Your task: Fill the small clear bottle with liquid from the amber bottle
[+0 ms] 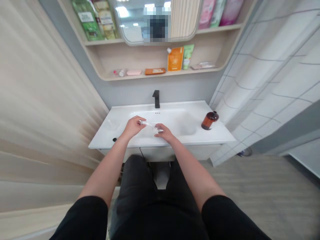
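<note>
Over the front part of the white sink (170,117), my two hands are close together. My left hand (134,126) pinches one end of a slim whitish, partly clear item (147,123). At its other end, my right hand (163,132) has its fingers curled around a small clear piece (155,128). Whether the two pieces are joined is too blurred to tell. A brown bottle (209,120) stands on the counter to the right, and a small black cap (114,139) lies near the front left edge.
A black faucet (156,99) rises behind the basin. Above it, a wall shelf (140,76) holds an orange pouch (175,59), a green tube (187,56) and small items, below a mirror. Curtains hang at the left; white tiles line the right.
</note>
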`<state>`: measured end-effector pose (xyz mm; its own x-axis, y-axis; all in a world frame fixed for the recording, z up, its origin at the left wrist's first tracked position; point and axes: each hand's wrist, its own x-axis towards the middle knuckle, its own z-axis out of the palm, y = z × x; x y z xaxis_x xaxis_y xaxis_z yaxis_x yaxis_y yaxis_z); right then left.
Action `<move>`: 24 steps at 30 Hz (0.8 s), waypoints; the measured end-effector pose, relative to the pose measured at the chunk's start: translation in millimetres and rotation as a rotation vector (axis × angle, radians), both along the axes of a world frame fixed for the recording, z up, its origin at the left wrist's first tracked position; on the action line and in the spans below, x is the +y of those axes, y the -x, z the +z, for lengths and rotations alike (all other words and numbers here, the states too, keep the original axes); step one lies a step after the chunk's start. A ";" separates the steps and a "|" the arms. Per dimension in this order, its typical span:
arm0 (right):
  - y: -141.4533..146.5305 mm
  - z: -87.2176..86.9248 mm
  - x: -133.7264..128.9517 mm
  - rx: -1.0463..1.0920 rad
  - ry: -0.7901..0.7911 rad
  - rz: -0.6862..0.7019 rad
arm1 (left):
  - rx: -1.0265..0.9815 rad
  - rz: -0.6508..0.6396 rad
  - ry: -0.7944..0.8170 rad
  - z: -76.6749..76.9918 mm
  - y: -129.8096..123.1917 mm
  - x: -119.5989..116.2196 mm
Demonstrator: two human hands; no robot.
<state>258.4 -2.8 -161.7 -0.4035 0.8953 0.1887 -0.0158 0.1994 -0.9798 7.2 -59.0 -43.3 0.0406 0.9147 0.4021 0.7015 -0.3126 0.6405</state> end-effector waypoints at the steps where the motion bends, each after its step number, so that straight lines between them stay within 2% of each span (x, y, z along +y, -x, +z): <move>1: 0.1 0.3 0.4 -0.003 -0.002 0.002 | 0.063 -0.013 0.000 5.8 -0.5 1.7; 4: 0.3 0.5 2.8 -0.002 0.005 0.013 | 0.275 -0.101 0.005 21.8 -5.5 5.8; 7: 0.7 -0.3 4.6 0.019 0.011 0.028 | 0.458 -0.204 0.040 27.6 -20.6 12.8; 12: 0.6 -1.0 2.8 0.021 -0.003 0.012 | 0.621 -0.220 0.136 15.0 -47.3 25.3; 17: 0.7 1.5 -0.5 0.021 -0.001 -0.007 | 0.555 -0.270 0.153 5.0 -45.6 28.2; 20: 1.9 2.1 -0.9 0.029 -0.003 -0.004 | 0.508 -0.213 0.161 3.8 -44.3 27.3; 24: 2.6 1.3 -0.2 0.033 -0.017 -0.008 | 0.622 -0.028 0.203 2.0 -59.9 25.0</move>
<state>255.8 -3.0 -160.4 -0.3896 0.8951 0.2168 -0.0467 0.2158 -0.9753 67.1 -34.0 -41.3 0.2344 0.9652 0.1157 0.9535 -0.2514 0.1660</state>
